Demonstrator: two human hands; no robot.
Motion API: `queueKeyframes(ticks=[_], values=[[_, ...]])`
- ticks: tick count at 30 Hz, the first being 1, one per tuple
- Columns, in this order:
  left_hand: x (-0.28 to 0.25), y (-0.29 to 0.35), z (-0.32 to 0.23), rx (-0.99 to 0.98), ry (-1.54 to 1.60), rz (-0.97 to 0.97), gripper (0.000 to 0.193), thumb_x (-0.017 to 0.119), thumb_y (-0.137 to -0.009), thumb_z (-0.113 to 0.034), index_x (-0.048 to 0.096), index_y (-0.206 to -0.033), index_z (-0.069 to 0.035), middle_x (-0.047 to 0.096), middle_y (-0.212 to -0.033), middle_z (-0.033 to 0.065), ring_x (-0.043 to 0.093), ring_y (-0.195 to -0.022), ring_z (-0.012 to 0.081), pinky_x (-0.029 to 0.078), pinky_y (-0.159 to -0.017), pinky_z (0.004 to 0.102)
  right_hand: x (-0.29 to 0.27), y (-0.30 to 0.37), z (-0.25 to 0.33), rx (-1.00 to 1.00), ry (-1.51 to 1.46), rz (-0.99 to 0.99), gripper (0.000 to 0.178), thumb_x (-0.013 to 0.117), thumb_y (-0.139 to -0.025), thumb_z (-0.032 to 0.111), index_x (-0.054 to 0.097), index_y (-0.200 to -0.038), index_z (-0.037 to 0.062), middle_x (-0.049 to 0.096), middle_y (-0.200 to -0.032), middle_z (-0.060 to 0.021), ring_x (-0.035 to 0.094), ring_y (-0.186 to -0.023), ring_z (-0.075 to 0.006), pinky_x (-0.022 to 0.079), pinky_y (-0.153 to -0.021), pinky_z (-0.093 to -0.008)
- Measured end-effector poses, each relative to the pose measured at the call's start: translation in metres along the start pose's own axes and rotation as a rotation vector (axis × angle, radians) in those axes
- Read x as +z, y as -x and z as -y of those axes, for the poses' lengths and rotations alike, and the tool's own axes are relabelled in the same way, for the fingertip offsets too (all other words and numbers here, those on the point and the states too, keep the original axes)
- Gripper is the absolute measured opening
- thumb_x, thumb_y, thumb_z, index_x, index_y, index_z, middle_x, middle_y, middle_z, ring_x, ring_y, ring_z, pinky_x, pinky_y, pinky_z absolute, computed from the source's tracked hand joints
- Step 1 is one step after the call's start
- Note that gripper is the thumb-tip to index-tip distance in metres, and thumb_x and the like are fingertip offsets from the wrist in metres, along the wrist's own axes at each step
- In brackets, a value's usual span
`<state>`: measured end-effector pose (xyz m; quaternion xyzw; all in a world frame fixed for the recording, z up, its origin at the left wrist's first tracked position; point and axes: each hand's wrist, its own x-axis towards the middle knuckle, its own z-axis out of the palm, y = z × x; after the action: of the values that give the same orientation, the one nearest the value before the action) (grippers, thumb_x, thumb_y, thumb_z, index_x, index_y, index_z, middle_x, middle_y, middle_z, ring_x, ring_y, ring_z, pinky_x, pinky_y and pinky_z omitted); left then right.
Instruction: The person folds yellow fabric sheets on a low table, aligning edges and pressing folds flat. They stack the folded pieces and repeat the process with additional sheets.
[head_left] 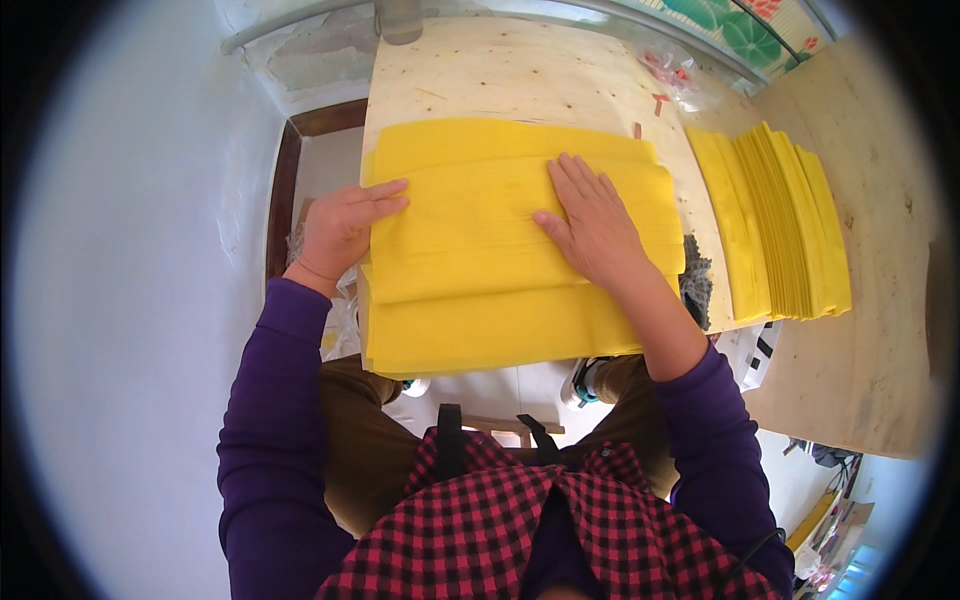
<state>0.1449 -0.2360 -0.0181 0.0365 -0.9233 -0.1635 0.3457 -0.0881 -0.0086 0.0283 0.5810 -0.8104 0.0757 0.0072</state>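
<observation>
Sheets of yellow cloth (480, 245) lie in overlapping layers on the wooden table, their near edge hanging slightly past the board. My right hand (592, 222) rests flat on the top layer, right of its middle, with fingers stretched out and the thumb apart. At the left edge of the cloth is my left hand (345, 222), two fingers extended onto the top surface and the others curled below them. The left thumb cannot be made out clearly, and no cloth shows gripped in that hand.
A second pile of folded yellow cloth (775, 225) stands at the right of the pale plywood tabletop (500, 75). Clear plastic with red bits (680, 78) lies at the back. Dark grey crumpled cloth (695, 280) sits beside the near pile. A white wall (130, 260) rises at left.
</observation>
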Motion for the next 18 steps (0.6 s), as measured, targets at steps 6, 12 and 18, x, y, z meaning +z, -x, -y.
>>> queueKeyframes(ticks=[6, 12, 18], values=[[-0.022, -0.008, -0.002, -0.018, 0.021, -0.014, 0.04, 0.054, -0.07, 0.012, 0.073, -0.095, -0.012, 0.07, -0.108, 0.0052, 0.063, -0.07, 0.022, 0.051, -0.062, 0.0286, 0.01, 0.004, -0.004, -0.006, 0.007, -0.031, 0.071, 0.042, -0.095, 0.051, 0.032, -0.144, 0.0019, 0.032, -0.151, -0.0145, 0.025, -0.142, -0.0266, 0.018, -0.116, -0.0416], [-0.07, -0.036, -0.03, -0.16, -0.177, -0.199, 0.034, 0.05, -0.076, 0.009, 0.071, -0.098, -0.006, 0.068, -0.113, 0.0093, 0.058, -0.077, 0.0203, 0.049, -0.074, 0.031, 0.01, 0.007, -0.002, 0.026, -0.004, -0.039, 0.07, 0.04, -0.095, 0.052, 0.032, -0.145, 0.0027, 0.03, -0.152, -0.0129, 0.023, -0.143, -0.0243, 0.016, -0.117, -0.0408], [0.006, -0.06, -0.109, -0.432, 0.139, 0.029, 0.039, 0.05, -0.096, -0.019, 0.052, -0.131, -0.003, 0.051, -0.136, 0.0177, 0.044, -0.129, 0.0324, 0.033, -0.108, 0.0385, 0.009, 0.008, 0.003, 0.059, -0.007, -0.027, 0.069, 0.04, -0.096, 0.05, 0.032, -0.145, 0.003, 0.029, -0.153, -0.0124, 0.022, -0.143, -0.0231, 0.015, -0.117, -0.0408]])
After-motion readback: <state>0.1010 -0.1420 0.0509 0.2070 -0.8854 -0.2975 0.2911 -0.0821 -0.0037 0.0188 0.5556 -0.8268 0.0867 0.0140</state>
